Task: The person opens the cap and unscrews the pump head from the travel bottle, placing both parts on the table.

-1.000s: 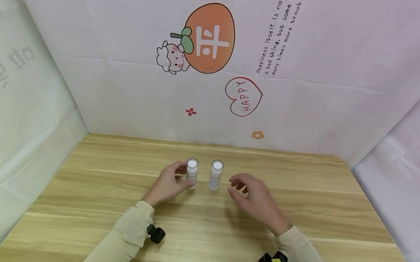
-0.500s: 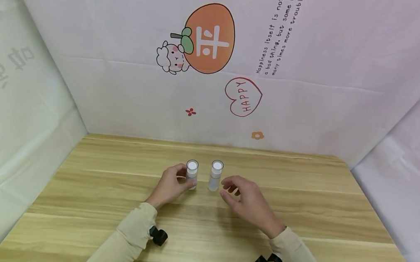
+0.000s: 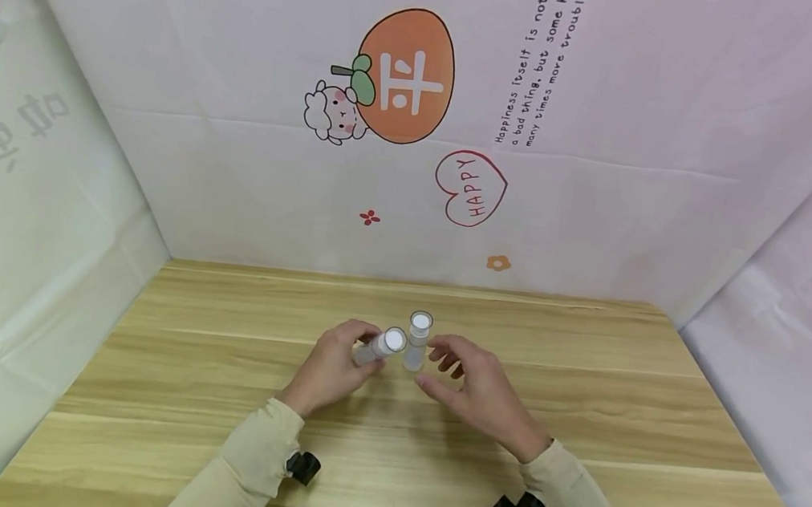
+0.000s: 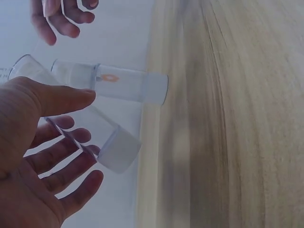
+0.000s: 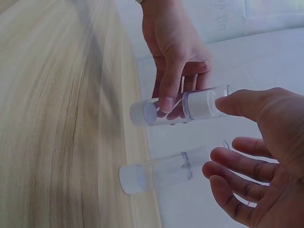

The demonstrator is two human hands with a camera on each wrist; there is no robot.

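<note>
My left hand (image 3: 329, 368) grips a clear cylindrical bottle (image 3: 372, 351) between thumb and fingers. It leans to the right, its top close to a second, similar bottle (image 3: 414, 354) that stands upright on the table. In the left wrist view, the held bottle's white base (image 4: 120, 151) shows beyond the fingers. My right hand (image 3: 477, 387) is just right of the standing bottle, fingers loosely bent and thumb apart, holding nothing. Seen from the right wrist, its thumb (image 5: 247, 104) overlaps the top of the held bottle, and its fingertips are near the top of the standing bottle (image 5: 164, 172).
Both bottles are on a light wood-grain table (image 3: 388, 461). Behind it hangs a white printed cloth (image 3: 237, 190), with more white cloth at both sides. A small black device is worn at each wrist, over beige sleeves (image 3: 243, 453).
The left bottle, upright before, now tilts right toward the other one, with the left hand turned along. My right hand has come left, up to the standing bottle.
</note>
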